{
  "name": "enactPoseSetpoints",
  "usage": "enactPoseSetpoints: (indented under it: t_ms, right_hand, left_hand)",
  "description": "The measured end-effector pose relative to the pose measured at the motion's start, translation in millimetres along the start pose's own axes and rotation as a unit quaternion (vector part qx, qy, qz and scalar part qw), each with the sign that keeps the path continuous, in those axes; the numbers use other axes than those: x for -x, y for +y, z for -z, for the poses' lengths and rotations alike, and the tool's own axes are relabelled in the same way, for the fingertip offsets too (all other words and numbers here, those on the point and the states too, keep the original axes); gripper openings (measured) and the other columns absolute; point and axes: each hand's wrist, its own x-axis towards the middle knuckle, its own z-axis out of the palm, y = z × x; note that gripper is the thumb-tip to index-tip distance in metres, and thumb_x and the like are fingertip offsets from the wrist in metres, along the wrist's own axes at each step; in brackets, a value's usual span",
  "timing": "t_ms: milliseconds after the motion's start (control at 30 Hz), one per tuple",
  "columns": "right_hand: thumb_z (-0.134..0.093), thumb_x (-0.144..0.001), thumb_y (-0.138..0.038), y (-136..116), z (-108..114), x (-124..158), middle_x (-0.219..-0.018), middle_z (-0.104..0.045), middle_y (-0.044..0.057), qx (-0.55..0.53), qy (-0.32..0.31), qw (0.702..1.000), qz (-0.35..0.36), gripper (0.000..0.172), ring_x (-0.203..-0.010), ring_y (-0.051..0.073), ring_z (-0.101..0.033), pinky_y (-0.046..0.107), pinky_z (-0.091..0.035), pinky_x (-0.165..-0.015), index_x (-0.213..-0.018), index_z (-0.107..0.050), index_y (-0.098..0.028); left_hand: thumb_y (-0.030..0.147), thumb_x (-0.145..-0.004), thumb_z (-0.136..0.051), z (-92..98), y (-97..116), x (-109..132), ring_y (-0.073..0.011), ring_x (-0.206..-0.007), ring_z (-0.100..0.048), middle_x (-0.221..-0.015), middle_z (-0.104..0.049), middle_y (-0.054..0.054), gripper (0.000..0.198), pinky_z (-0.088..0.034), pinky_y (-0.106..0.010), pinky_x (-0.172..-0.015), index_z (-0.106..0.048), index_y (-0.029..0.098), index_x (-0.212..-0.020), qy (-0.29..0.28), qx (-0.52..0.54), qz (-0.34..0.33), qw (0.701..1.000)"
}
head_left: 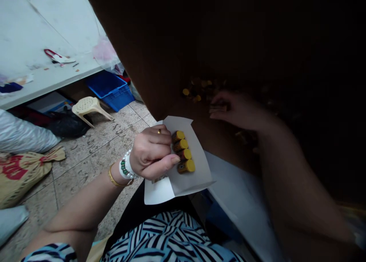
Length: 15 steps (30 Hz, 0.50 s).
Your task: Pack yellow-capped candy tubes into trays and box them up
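At the mouth of a big brown cardboard box (137,67), holding an open white card box (200,159), gripping it tight with the thumb and fingers of the left hand (151,151). Can see four small round brown tubs with bright yellow lids (186,154) lined up in the white card box, so also at the mouth of the big box. Reaching inside the big box with the right hand (236,109), bending the fingers; cannot tell in the dark if clamped on anything. Can see more round yellow tops (185,91) deep in the big box, plus a blue plastic crate (118,96) and a cream plastic stool (89,105) left of the big box
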Motion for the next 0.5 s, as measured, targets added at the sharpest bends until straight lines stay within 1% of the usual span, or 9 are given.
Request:
enactPoseSetpoints:
  t_ms: [67, 100, 133, 167, 233, 300, 333, 400, 500]
  right_hand:
    - [-0.063, -0.086, -0.033, -22.3, 6.3, 17.5, -0.115, -0.069, 0.002, -0.088, -0.041, 0.987, 0.127, 0.04, -0.096, 0.017, -0.064, 0.027, -0.048, -0.082, -0.125, -0.061, -0.025]
    - [-0.062, -0.086, -0.03, -31.7, 8.7, 25.6, -0.113, -0.069, 0.002, -0.128, -0.069, 0.973, 0.178, 0.04, -0.093, 0.016, -0.064, 0.027, -0.049, -0.081, -0.126, -0.061, -0.025]
    - [-0.062, -0.086, -0.028, -39.4, 10.5, 32.8, -0.111, -0.069, 0.002, -0.163, -0.098, 0.959, 0.212, 0.041, -0.091, 0.016, -0.065, 0.027, -0.049, -0.079, -0.126, -0.061, -0.024]
    - [-0.062, -0.085, -0.026, -45.5, 11.5, 38.8, -0.108, -0.07, 0.002, -0.194, -0.125, 0.946, 0.227, 0.041, -0.09, 0.016, -0.065, 0.027, -0.049, -0.077, -0.126, -0.06, -0.023]
    - [-0.066, -0.083, -0.025, -53.8, 11.8, 46.7, -0.103, -0.07, 0.001, -0.245, -0.168, 0.931, 0.213, 0.04, -0.09, 0.016, -0.065, 0.024, -0.049, -0.073, -0.122, -0.058, -0.023]
    - [-0.069, -0.082, -0.028, -59.7, 11.0, 50.0, -0.097, -0.069, 0.001, -0.28, -0.197, 0.918, 0.201, 0.033, -0.088, 0.015, -0.065, 0.023, -0.049, -0.07, -0.114, -0.059, -0.021]
    - [-0.069, -0.084, -0.03, -62.8, 10.5, 50.7, -0.096, -0.069, 0.001, -0.279, -0.205, 0.915, 0.207, 0.028, -0.086, 0.015, -0.064, 0.023, -0.048, -0.069, -0.109, -0.062, -0.02]
    - [-0.065, -0.088, -0.03, -70.7, 8.9, 51.8, -0.095, -0.067, 0.002, -0.244, -0.213, 0.913, 0.247, 0.019, -0.086, 0.014, -0.063, 0.023, -0.047, -0.072, -0.103, -0.067, -0.019]
    - [-0.063, -0.09, -0.024, -85.8, 3.8, 56.2, -0.097, -0.065, 0.002, -0.156, -0.217, 0.911, 0.315, 0.015, -0.086, 0.014, -0.061, 0.023, -0.043, -0.073, -0.101, -0.073, -0.022]
  left_hand:
    - [0.018, -0.084, -0.052, 0.8, 0.3, -0.4, -0.0137, -0.047, -0.04, -0.048, -0.039, 0.002, 0.037, -0.036, -0.035, -0.057, -0.037, 0.021, -0.051, -0.002, -0.001, 0.005, 1.0]
    - [0.019, -0.085, -0.052, 1.1, 0.6, -0.7, -0.0135, -0.047, -0.039, -0.048, -0.038, 0.002, 0.038, -0.036, -0.035, -0.057, -0.036, 0.021, -0.051, -0.004, 0.0, 0.007, 1.0]
    - [0.019, -0.085, -0.052, 1.5, 0.9, -0.9, -0.0133, -0.046, -0.039, -0.047, -0.038, 0.002, 0.038, -0.036, -0.035, -0.057, -0.036, 0.021, -0.05, -0.006, 0.001, 0.006, 1.0]
    - [0.019, -0.085, -0.051, 2.1, 1.5, -0.7, -0.0131, -0.046, -0.038, -0.047, -0.037, 0.002, 0.039, -0.036, -0.035, -0.056, -0.035, 0.021, -0.05, -0.007, 0.002, 0.003, 1.0]
    - [0.02, -0.085, -0.051, 4.2, 3.3, 1.3, -0.0128, -0.045, -0.036, -0.047, -0.035, 0.003, 0.04, -0.035, -0.034, -0.056, -0.033, 0.022, -0.05, -0.004, 0.0, -0.005, 1.0]
    - [0.021, -0.086, -0.051, 7.9, 5.5, 5.8, -0.0127, -0.045, -0.034, -0.046, -0.032, 0.004, 0.041, -0.034, -0.034, -0.055, -0.032, 0.022, -0.049, 0.002, -0.008, -0.011, 1.0]
    - [0.021, -0.086, -0.051, 10.3, 6.5, 8.8, -0.0127, -0.045, -0.033, -0.046, -0.032, 0.004, 0.042, -0.034, -0.034, -0.055, -0.031, 0.022, -0.049, 0.007, -0.014, -0.013, 1.0]
    - [0.023, -0.087, -0.051, 15.0, 7.8, 15.1, -0.013, -0.045, -0.033, -0.046, -0.031, 0.004, 0.042, -0.034, -0.034, -0.054, -0.032, 0.022, -0.049, 0.018, -0.028, -0.023, 0.999]
    - [0.025, -0.086, -0.053, 17.8, 7.3, 21.6, -0.0136, -0.045, -0.033, -0.046, -0.03, 0.004, 0.044, -0.032, -0.035, -0.053, -0.033, 0.022, -0.048, 0.033, -0.067, -0.054, 0.996]
